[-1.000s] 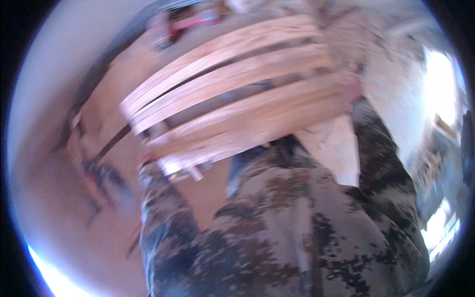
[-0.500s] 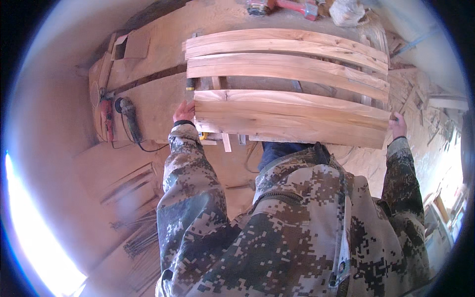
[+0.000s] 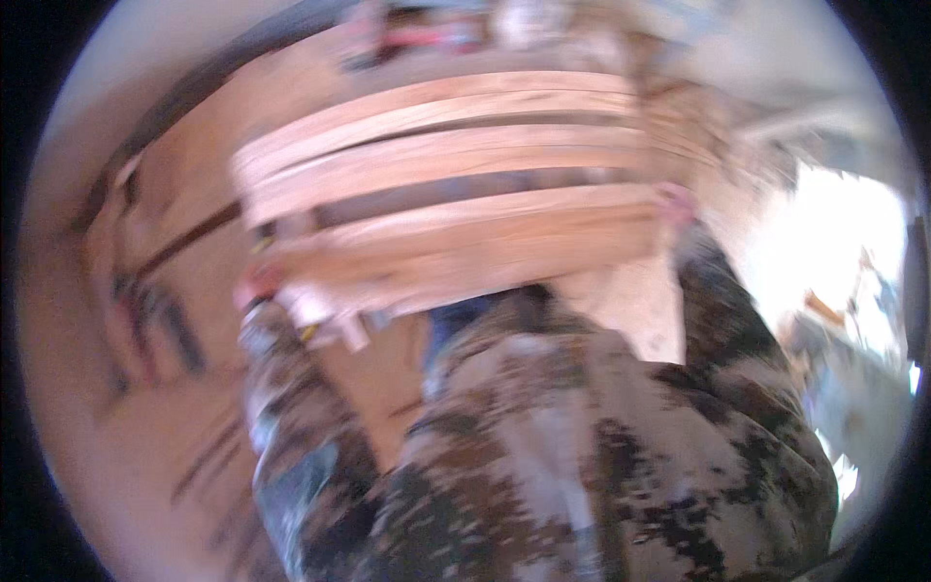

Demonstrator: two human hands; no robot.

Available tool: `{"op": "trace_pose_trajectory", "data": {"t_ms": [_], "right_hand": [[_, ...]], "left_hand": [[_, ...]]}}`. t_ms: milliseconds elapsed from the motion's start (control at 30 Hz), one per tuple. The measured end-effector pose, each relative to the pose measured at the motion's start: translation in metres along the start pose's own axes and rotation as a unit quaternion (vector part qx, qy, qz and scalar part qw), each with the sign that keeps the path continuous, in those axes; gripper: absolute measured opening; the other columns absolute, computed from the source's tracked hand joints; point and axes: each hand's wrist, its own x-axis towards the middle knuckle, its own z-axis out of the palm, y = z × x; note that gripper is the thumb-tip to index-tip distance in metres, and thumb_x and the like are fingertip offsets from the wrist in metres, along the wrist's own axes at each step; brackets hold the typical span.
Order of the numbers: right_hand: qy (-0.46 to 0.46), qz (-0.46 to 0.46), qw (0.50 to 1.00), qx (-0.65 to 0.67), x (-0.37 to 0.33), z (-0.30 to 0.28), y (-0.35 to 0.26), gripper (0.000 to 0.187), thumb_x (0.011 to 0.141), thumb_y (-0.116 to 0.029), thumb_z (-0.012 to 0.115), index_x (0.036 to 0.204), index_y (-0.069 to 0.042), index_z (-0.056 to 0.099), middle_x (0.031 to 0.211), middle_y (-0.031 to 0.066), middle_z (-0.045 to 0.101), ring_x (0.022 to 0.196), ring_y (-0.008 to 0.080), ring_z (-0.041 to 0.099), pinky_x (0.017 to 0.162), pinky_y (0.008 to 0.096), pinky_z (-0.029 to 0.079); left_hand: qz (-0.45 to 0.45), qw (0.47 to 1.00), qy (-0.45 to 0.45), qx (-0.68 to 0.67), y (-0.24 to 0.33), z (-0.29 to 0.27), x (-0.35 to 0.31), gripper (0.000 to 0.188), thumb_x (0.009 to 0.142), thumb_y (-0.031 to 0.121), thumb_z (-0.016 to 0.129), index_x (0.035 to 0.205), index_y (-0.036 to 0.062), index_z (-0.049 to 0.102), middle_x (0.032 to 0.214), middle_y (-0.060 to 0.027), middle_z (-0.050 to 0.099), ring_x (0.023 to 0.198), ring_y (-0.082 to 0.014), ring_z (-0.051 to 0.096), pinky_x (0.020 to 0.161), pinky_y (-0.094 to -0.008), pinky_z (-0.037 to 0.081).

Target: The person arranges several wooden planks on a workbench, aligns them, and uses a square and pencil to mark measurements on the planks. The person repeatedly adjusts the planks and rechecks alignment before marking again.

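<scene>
Light wooden boards lie side by side across the workbench in front of me, blurred by motion. Both my hands are at the ends of the nearest wooden board (image 3: pixel 485 247). My left hand (image 3: pixel 258 283) grips its left end. At the right end, my right hand (image 3: pixel 676 206) is closed round the edge. Behind this board lie a middle board pair (image 3: pixel 465 150) and a far board pair (image 3: pixel 456 102), with dark gaps between the rows.
On the left of the workbench (image 3: pixel 194 199) lie two power tools, one of them an angle grinder (image 3: pixel 175 330). A red tool (image 3: pixel 427 37) and a whitish bundle (image 3: pixel 531 21) sit at the back. Bright light and clutter (image 3: pixel 824 310) show at the right.
The view has swung, so the boards and bench appear shifted left and tilted, and everything is smeared. Both hands stay at the ends of the nearest board.
</scene>
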Motion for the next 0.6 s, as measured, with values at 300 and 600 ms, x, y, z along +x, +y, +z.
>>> {"op": "trace_pose_trajectory", "data": {"t_ms": [300, 600], "right_hand": [[0.068, 0.199, 0.958, 0.195, -0.023, 0.024, -0.086, 0.038, 0.073, -0.009, 0.078, 0.108, 0.001, 0.066, 0.084, 0.0090, 0.070, 0.077, 0.0202, 0.067, 0.070, 0.0342, 0.057], [0.109, 0.078, 0.991, 0.021, -0.037, 0.024, -0.137, 0.040, 0.077, -0.006, 0.071, 0.115, 0.002, 0.064, 0.110, 0.0202, 0.068, 0.102, 0.0333, 0.066, 0.093, 0.0407, 0.052]], "left_hand": [[0.011, 0.999, 0.035, -0.021, 0.064, -0.039, 0.004, 0.077, 0.072, 0.063, 0.076, 0.111, -0.0033, 0.072, 0.102, -0.0272, 0.071, 0.101, -0.0386, 0.069, 0.090, -0.0469, 0.052], [-0.027, 0.999, 0.035, 0.029, 0.056, -0.029, 0.032, 0.095, 0.061, 0.077, 0.076, 0.105, -0.0062, 0.073, 0.106, -0.0249, 0.072, 0.103, -0.0368, 0.068, 0.093, -0.0463, 0.051]]}}
